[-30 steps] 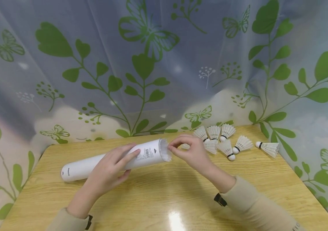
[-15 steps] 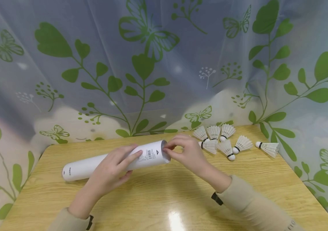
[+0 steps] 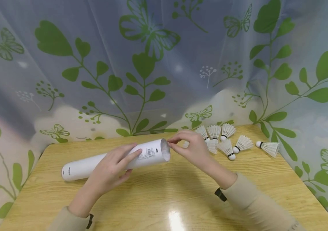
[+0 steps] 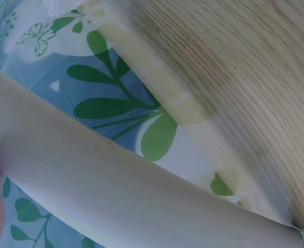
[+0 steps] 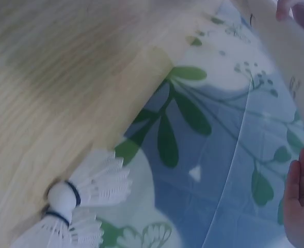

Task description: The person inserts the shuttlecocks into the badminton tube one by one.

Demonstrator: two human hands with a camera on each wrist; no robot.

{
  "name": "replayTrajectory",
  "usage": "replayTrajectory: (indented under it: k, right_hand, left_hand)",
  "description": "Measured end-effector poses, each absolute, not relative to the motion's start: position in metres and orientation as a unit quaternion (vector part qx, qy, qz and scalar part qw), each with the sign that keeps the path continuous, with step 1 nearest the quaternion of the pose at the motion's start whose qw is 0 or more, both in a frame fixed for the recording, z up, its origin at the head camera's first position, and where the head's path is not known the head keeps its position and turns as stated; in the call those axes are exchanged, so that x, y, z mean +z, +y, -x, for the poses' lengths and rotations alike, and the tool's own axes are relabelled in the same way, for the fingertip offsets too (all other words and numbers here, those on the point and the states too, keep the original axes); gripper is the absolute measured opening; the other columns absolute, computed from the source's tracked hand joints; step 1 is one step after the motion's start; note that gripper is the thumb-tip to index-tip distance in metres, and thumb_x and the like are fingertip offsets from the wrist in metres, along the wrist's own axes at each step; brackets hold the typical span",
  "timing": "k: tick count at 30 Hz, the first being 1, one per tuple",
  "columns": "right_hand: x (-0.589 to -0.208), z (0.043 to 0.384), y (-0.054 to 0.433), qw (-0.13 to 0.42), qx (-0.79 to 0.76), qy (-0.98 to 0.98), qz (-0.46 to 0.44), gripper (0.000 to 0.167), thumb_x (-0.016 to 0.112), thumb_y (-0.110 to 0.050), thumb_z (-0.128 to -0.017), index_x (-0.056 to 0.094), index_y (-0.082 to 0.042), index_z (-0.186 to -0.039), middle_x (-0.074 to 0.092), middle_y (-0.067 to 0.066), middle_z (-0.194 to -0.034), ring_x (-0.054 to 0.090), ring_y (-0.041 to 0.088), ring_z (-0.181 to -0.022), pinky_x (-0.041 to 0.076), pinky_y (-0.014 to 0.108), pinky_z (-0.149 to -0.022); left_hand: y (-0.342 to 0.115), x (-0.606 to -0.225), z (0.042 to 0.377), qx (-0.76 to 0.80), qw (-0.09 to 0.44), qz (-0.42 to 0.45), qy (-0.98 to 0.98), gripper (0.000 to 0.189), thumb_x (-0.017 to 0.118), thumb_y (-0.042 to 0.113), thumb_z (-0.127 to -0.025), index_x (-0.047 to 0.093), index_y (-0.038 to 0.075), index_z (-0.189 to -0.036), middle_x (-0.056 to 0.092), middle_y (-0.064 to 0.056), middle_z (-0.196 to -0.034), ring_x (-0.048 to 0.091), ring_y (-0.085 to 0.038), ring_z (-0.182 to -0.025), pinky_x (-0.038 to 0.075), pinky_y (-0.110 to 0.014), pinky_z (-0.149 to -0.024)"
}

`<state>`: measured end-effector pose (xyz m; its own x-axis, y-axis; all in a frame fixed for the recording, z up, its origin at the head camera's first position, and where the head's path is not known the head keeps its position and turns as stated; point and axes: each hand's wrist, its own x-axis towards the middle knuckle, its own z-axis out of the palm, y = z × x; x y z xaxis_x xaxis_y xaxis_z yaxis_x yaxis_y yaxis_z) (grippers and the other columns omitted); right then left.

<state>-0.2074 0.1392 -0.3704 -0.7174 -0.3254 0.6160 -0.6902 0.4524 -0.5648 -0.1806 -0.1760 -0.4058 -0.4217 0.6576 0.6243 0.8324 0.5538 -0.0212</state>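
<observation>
In the head view we have a long white tube (image 3: 151, 153) lying slantwise over the desk (image 3: 164, 195), its mouth facing roughly three o'clock and its other end at about nine. We judge it to be light, firm card: stiff along its length, easily dented by a hard squeeze, and perhaps a little slippery where the surface is smooth. We would take hold around the middle, as the left hand (image 3: 112, 167) does, with its fingers wrapped over the top and its thumb underneath. The right hand (image 3: 194, 150) has thumb and index finger together at the rim; we cannot tell whether they pinch anything.

We see a greyish inner wall through the mouth, but not what the tube may contain. At three o'clock from the mouth, partly behind the right hand, we have a loose cluster of shuttlecocks (image 3: 225, 148), with a lone shuttlecock (image 3: 269, 148) farther out that way. We expect these to weigh almost nothing, with fragile skirts, so we would pick them up by the firmer rounded base.
</observation>
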Motion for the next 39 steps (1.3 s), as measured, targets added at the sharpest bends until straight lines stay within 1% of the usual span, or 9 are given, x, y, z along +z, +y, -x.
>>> replayTrajectory:
  k: [3, 6, 9, 12, 17, 23, 25, 32, 39]
  right_hand:
    - [-0.368, 0.216, 0.150, 0.215, 0.431, -0.822, -0.303, 0.010, 0.084, -0.003, -0.087, 0.083, -0.008, -0.096, 0.081, 0.004, -0.093, 0.076, 0.019, -0.086, 0.065, 0.036, -0.088]
    - [-0.366, 0.224, 0.161, 0.206, 0.423, -0.832, -0.296, 0.011, 0.084, -0.004, -0.088, 0.083, -0.008, -0.097, 0.082, 0.004, -0.095, 0.076, 0.020, -0.088, 0.064, 0.041, -0.095]
    - [-0.367, 0.233, 0.172, 0.179, 0.408, -0.848, -0.287, 0.013, 0.083, -0.005, -0.089, 0.083, -0.008, -0.101, 0.082, 0.006, -0.099, 0.076, 0.023, -0.093, 0.063, 0.048, -0.099]
    - [-0.371, 0.242, 0.182, 0.143, 0.393, -0.866, -0.273, 0.016, 0.082, -0.008, -0.091, 0.082, -0.009, -0.106, 0.082, 0.008, -0.106, 0.075, 0.028, -0.103, 0.061, 0.053, -0.103]
    - [-0.384, 0.259, 0.198, 0.088, 0.379, -0.883, -0.264, 0.020, 0.080, -0.010, -0.094, 0.081, -0.010, -0.114, 0.080, 0.009, -0.114, 0.070, 0.034, -0.121, 0.054, 0.058, -0.114]
    - [-0.396, 0.281, 0.210, 0.040, 0.378, -0.882, -0.279, 0.023, 0.078, -0.006, -0.094, 0.080, -0.007, -0.118, 0.078, 0.013, -0.120, 0.070, 0.037, -0.118, 0.057, 0.062, -0.107]
    - [-0.398, 0.288, 0.212, 0.021, 0.380, -0.881, -0.280, 0.024, 0.078, -0.006, -0.094, 0.080, -0.006, -0.118, 0.078, 0.015, -0.121, 0.071, 0.038, -0.117, 0.058, 0.062, -0.106]
    - [-0.406, 0.309, 0.216, -0.040, 0.379, -0.887, -0.260, 0.027, 0.078, -0.006, -0.094, 0.078, -0.004, -0.121, 0.077, 0.017, -0.125, 0.071, 0.039, -0.120, 0.056, 0.058, -0.112]
    - [-0.417, 0.322, 0.218, -0.083, 0.386, -0.888, -0.236, 0.030, 0.076, -0.007, -0.096, 0.076, -0.003, -0.125, 0.076, 0.017, -0.127, 0.072, 0.036, -0.119, 0.060, 0.051, -0.108]
  left_hand:
    - [-0.177, -0.406, 0.181, -0.147, 0.295, 0.448, -0.831, 0.083, 0.089, 0.001, -0.070, 0.059, 0.008, -0.147, 0.060, -0.022, -0.146, 0.068, -0.038, -0.120, 0.063, -0.051, -0.101]
    - [-0.178, -0.406, 0.181, -0.147, 0.295, 0.447, -0.831, 0.084, 0.089, 0.001, -0.070, 0.059, 0.008, -0.147, 0.060, -0.022, -0.147, 0.068, -0.038, -0.120, 0.063, -0.051, -0.101]
    - [-0.179, -0.407, 0.181, -0.145, 0.296, 0.447, -0.832, 0.084, 0.090, 0.001, -0.069, 0.059, 0.007, -0.148, 0.059, -0.022, -0.147, 0.068, -0.038, -0.120, 0.063, -0.051, -0.101]
    - [-0.179, -0.407, 0.181, -0.146, 0.296, 0.448, -0.831, 0.085, 0.090, 0.001, -0.069, 0.059, 0.007, -0.148, 0.059, -0.023, -0.147, 0.068, -0.039, -0.120, 0.063, -0.052, -0.102]
    - [-0.178, -0.407, 0.181, -0.147, 0.296, 0.453, -0.828, 0.083, 0.089, 0.001, -0.070, 0.059, 0.006, -0.147, 0.060, -0.024, -0.146, 0.068, -0.039, -0.120, 0.063, -0.051, -0.103]
    - [-0.178, -0.407, 0.182, -0.146, 0.297, 0.454, -0.827, 0.083, 0.089, 0.000, -0.069, 0.059, 0.006, -0.147, 0.060, -0.025, -0.146, 0.067, -0.040, -0.122, 0.062, -0.052, -0.105]
    - [-0.178, -0.408, 0.182, -0.146, 0.298, 0.454, -0.827, 0.083, 0.089, 0.000, -0.069, 0.060, 0.006, -0.147, 0.060, -0.024, -0.146, 0.067, -0.040, -0.123, 0.062, -0.052, -0.105]
    - [-0.178, -0.410, 0.182, -0.145, 0.296, 0.453, -0.828, 0.084, 0.090, 0.001, -0.069, 0.060, 0.006, -0.147, 0.060, -0.023, -0.147, 0.067, -0.040, -0.123, 0.062, -0.052, -0.105]
    - [-0.178, -0.411, 0.181, -0.145, 0.297, 0.451, -0.829, 0.084, 0.090, 0.001, -0.069, 0.060, 0.006, -0.147, 0.060, -0.023, -0.147, 0.066, -0.040, -0.124, 0.061, -0.052, -0.106]
